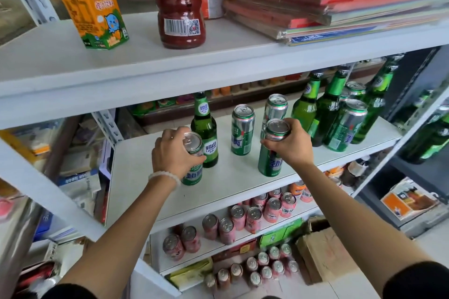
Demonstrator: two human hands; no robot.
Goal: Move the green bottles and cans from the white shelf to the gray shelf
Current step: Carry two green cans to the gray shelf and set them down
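On the white shelf (pixel 243 177), each hand grips 1 green can by its top: left hand (pixel 173 150) on the left can (pixel 193 170), right hand (pixel 291 142) on the right can (pixel 269 160). Best to lift both straight up, missing the green bottle (pixel 204 128) touching the left can.
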